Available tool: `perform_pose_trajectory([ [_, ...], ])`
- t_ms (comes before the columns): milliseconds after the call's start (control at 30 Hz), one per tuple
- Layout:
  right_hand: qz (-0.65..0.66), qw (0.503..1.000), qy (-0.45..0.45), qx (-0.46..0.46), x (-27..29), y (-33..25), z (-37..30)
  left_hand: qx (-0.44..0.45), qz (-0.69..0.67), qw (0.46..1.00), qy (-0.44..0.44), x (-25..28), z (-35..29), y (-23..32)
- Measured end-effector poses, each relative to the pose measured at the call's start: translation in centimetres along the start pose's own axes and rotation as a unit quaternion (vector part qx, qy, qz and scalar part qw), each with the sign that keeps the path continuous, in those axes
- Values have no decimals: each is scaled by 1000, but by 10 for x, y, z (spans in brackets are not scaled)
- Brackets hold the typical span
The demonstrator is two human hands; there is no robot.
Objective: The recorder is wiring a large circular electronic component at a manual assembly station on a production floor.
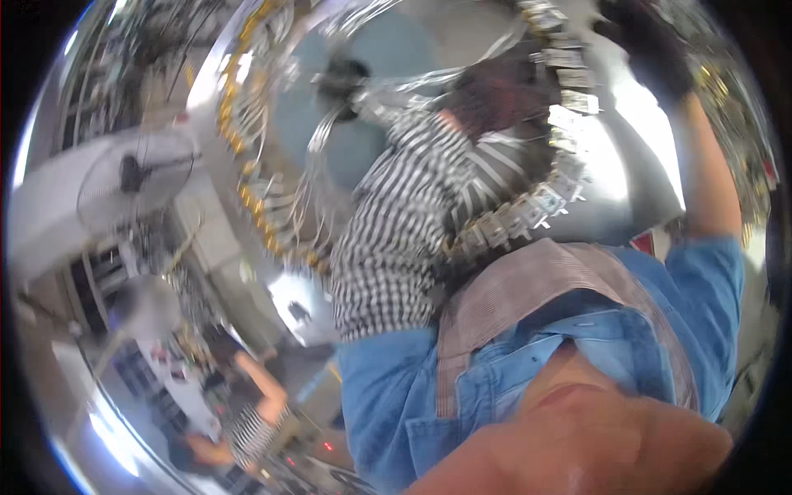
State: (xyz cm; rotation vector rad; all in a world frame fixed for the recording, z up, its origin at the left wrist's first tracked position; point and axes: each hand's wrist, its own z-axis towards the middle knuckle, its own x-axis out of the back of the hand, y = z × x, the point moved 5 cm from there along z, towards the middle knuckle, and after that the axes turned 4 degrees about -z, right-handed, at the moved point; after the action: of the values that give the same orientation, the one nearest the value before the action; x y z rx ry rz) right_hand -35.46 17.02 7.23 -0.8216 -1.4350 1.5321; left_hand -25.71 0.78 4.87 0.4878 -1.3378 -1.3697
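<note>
My left hand (499, 92), in a dark reddish glove, reaches over a large ring-shaped rig. It lies beside a row of silver-white rectangular pieces (569, 78) along the ring's right side; its fingers are smeared by motion. A black-and-white checked sleeve covers that forearm. Pale wires (326, 140) run in bundles from a dark hub (342, 78) toward the rim, where gold-coloured small parts (256, 214) line the left side. My right hand (648, 49), in a dark glove, is stretched far out beyond the ring at the upper right. Blur hides its fingers and anything in them.
A shiny metal surface (606, 157) lies right of the ring, with more gold-coloured parts (718, 99) at the far right. At left stands a fan (136, 177). Another person's arm (262, 388) is at the lower left, near a cluttered bench.
</note>
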Motion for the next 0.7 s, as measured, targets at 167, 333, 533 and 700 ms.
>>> perform_pose_trajectory([
  [167,-463,885,-36,25,25,68,-35,116,217,968,-40,-5,7,-43],
  [333,-404,911,-37,71,23,101,-41,134,297,945,13,8,-8,-27],
  [533,-810,439,-70,382,-9,80,-60,204,301,931,-10,9,-9,-10],
  [700,-793,530,14,298,-29,57,-76,115,308,944,10,-5,7,-44],
])
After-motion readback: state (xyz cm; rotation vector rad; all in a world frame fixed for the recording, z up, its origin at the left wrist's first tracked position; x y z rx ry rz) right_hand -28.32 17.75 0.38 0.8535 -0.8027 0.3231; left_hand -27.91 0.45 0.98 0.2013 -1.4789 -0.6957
